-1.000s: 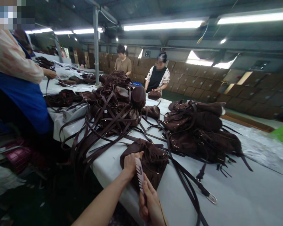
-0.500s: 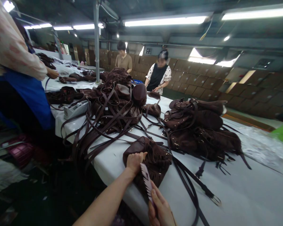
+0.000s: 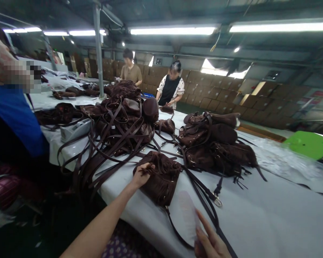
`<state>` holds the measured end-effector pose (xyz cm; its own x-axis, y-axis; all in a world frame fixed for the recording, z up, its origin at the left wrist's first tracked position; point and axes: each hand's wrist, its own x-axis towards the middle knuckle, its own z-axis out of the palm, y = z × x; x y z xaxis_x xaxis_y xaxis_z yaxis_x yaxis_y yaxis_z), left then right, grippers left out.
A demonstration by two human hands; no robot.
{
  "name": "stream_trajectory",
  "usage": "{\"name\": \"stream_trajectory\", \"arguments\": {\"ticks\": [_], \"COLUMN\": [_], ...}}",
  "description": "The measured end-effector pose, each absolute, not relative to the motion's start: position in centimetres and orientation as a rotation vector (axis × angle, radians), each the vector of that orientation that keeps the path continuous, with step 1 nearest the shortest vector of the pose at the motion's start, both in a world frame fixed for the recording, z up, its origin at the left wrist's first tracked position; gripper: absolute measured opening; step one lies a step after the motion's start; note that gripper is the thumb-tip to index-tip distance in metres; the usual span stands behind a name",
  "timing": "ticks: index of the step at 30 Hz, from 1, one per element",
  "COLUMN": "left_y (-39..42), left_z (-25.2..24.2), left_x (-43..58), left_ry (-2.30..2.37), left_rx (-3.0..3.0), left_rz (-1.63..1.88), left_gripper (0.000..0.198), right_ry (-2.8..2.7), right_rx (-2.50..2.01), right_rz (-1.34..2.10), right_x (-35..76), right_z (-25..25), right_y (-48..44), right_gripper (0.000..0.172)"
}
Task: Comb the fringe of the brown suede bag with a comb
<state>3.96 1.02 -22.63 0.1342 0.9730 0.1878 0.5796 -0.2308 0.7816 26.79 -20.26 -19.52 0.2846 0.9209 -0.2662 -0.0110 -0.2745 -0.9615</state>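
Observation:
A dark brown fringed bag [image 3: 163,181] lies near the front edge of the white table. My left hand [image 3: 143,175] is closed on the fringe at the bag's upper left, with strands showing between the fingers. In my right hand [image 3: 208,240] is a pale wide-toothed comb [image 3: 187,211], blurred by motion and held upright, apart from the bag to its right. A thin dark strap [image 3: 174,227] runs from the bag's lower edge across the tabletop toward the right hand.
A big heap of brown bags [image 3: 123,122] with tangled straps hangs over the table's left edge. More bags [image 3: 215,143] are stacked to the right, beside clear plastic [image 3: 280,161] and a green object [image 3: 308,145]. Co-workers stand left and behind; a metal post [image 3: 99,53] rises at the back.
My right hand with the comb has moved right, away from the bag. The left hand now grasps fringe strands and the bag's front is more exposed. The view has shifted right.

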Motion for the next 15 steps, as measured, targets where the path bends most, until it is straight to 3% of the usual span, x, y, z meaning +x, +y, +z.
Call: {"name": "stream_trajectory", "arguments": {"ticks": [2, 5, 7, 10, 13, 15], "left_y": [0.8, 0.4, 0.1, -0.3, -0.7, -0.9], "left_z": [-21.7, -20.5, -19.8, -18.5, -16.7, -15.6], "left_x": [2.7, 1.0, 0.4, 0.2, 0.7, 1.2], "left_ry": [1.429, 1.397, 1.369, 1.322, 1.307, 1.301], "left_rx": [1.863, 1.828, 1.831, 1.882, 2.081, 2.292], "left_rz": [1.054, 1.148, 1.179, 1.185, 1.101, 0.973], "left_gripper": [0.036, 0.049, 0.051, 0.05, 0.048, 0.048], "right_ry": [-1.056, -1.382, -1.55, -1.704, -1.677, -1.56], "right_rx": [-1.565, -1.576, -1.553, -1.533, -1.413, -1.239], "right_rz": [1.124, 0.934, 0.757, 0.605, 0.682, 0.832], "right_x": [25.5, 23.6, 22.4, 20.5, 17.8, 15.7], "right_z": [-18.3, -16.1, -15.1, -15.1, -16.9, -18.8], "right_y": [-17.9, -13.9, -11.1, -7.5, -4.9, -3.8], "right_gripper": [0.096, 0.084, 0.077, 0.08, 0.085, 0.072]}}
